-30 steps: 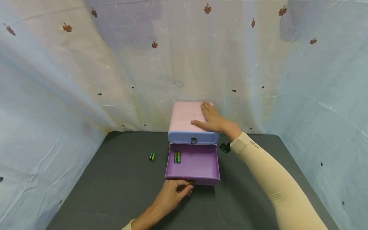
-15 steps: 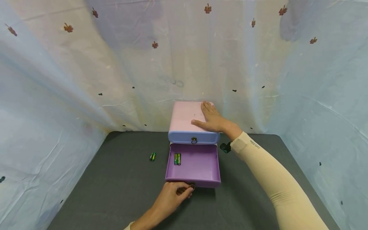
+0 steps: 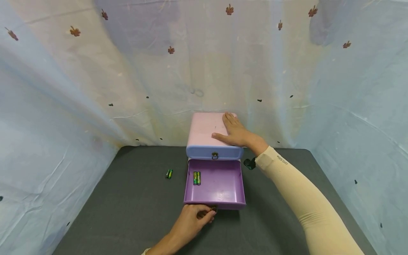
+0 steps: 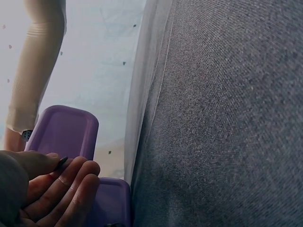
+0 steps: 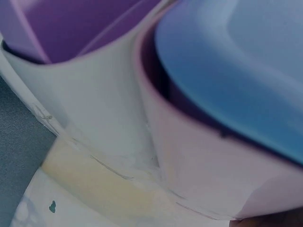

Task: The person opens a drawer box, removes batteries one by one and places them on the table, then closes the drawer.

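My left hand (image 3: 191, 221) pinches the small ring pull (image 3: 214, 209) on the front of a purple drawer (image 3: 221, 182), which stands out from the lower level of a small chest. Two green batteries (image 3: 197, 178) lie side by side at the left inside the drawer. On the chest's pink top (image 3: 204, 127) my right hand (image 3: 236, 134) rests flat, fingers spread. Above the purple drawer, the blue drawer (image 3: 197, 152) is closed, its own ring hanging down. The left wrist view shows thumb and fingers of the left hand (image 4: 61, 189) meeting at the pull.
Another pair of green batteries (image 3: 169, 174) lies on the dark grey table (image 3: 137, 209), left of the chest. A pale patterned curtain (image 3: 146, 71) hangs behind and along both sides. The right wrist view shows the chest's white lower casing (image 5: 94, 104) close up.
The purple drawer has slid a little further out toward me, drawn by the left hand, and the batteries inside have moved with it. The right hand has stayed on the pink top.
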### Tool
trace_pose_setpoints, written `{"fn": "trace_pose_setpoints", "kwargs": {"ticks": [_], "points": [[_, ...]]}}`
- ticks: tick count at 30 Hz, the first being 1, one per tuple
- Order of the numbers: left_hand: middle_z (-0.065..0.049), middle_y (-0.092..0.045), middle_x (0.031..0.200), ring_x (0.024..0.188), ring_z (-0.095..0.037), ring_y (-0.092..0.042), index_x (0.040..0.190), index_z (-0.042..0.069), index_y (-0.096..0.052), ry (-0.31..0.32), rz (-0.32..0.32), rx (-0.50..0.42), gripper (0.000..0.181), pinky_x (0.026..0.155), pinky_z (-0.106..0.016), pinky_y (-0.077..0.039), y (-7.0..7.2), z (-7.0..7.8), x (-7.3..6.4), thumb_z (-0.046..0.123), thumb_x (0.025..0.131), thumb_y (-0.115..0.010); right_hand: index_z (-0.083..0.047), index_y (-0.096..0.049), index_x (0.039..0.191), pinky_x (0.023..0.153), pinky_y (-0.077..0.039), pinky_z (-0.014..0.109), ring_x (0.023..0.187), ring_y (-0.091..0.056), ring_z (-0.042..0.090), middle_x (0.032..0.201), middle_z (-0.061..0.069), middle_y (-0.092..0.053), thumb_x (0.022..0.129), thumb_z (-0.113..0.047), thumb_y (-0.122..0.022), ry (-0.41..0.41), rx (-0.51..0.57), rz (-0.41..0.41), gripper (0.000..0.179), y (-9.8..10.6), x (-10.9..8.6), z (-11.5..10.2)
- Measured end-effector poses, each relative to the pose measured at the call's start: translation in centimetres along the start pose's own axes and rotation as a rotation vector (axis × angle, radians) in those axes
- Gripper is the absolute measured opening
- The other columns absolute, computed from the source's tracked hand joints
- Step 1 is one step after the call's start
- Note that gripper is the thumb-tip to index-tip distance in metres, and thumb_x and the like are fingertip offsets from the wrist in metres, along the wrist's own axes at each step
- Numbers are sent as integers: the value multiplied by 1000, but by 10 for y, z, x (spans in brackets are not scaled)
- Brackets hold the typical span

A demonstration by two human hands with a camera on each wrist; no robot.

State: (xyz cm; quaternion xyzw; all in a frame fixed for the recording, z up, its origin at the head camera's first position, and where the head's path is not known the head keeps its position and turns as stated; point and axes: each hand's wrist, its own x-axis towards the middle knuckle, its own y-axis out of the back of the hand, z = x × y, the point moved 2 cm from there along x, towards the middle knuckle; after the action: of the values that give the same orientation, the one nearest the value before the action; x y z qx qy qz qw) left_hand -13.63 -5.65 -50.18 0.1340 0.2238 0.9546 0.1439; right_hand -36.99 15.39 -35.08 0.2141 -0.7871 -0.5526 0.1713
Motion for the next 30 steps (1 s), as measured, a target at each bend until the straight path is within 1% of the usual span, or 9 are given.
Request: {"fn": "trace_pose_setpoints", "kwargs": {"ticks": [5, 10, 21, 30], "points": [[7, -78, 80, 70, -4, -74, 95, 4, -84, -4, 0, 8, 18, 62, -20, -58, -1, -1, 0, 19, 102, -77, 4, 4, 168, 132, 6, 44, 166, 10, 30, 178, 21, 7, 104, -70, -48, -4, -4, -1, 111, -1, 0, 1], [6, -78, 80, 70, -4, -75, 95, 4, -84, -7, -1, 10, 18, 63, -20, -58, -2, -2, -1, 19, 102, -77, 4, 4, 168, 132, 7, 45, 166, 10, 30, 178, 21, 7, 104, -70, -48, -3, 1, 0, 111, -1, 0, 2], [9, -78, 79, 69, 5, -71, 95, 3, -84, 0, 3, 25, 18, 63, -19, -58, -5, -5, 0, 18, 102, -77, 4, 3, 168, 132, 7, 44, 166, 10, 30, 179, 21, 6, 104, -71, -47, 6, 0, 12, 111, -2, 3, 3], [8, -78, 79, 69, 5, -70, 95, 3, -84, -1, 9, 30, 18, 62, -19, -58, -6, -6, 0, 18, 102, -77, 4, 3, 168, 132, 6, 45, 166, 9, 30, 179, 21, 6, 104, -70, -48, 10, -1, 11, 111, -2, 4, 5]]}}
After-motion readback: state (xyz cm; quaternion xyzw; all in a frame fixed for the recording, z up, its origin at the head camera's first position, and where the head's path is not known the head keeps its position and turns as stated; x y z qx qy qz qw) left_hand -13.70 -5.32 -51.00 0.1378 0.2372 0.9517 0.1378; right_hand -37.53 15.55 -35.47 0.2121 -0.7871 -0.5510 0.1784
